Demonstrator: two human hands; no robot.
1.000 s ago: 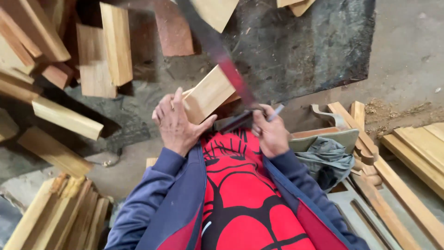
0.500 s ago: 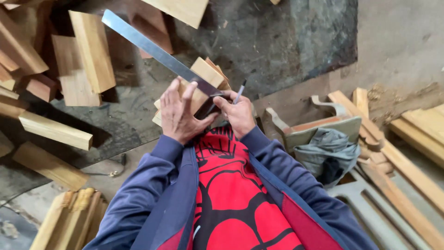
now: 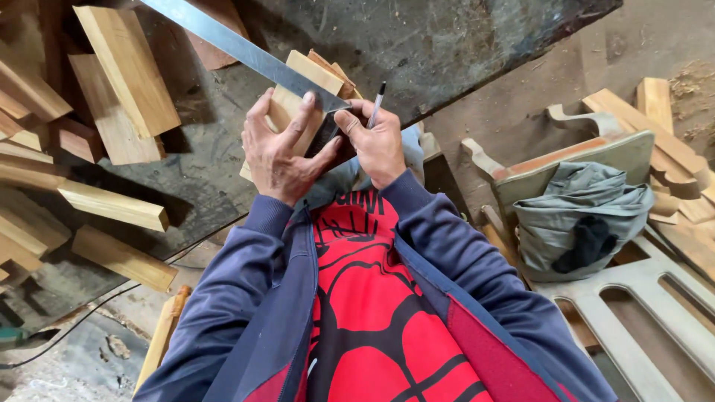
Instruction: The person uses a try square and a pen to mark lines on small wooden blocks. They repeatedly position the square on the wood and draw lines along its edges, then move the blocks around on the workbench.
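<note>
Head view: square's steel blade (image 3: 246,52) has gone from mid-swing a second ago to lying flat across the wood block (image 3: 302,97), running up-left over the dark sheet (image 3: 447,52); block now sits closer in, just ahead of the person's chest, so the layout looks set for marking. Left hand (image 3: 279,152) is spread, fingers pressing blade and block together; right hand (image 3: 376,145) pinches the square's dark stock and a pen (image 3: 377,100), tip up, off the wood.
</note>
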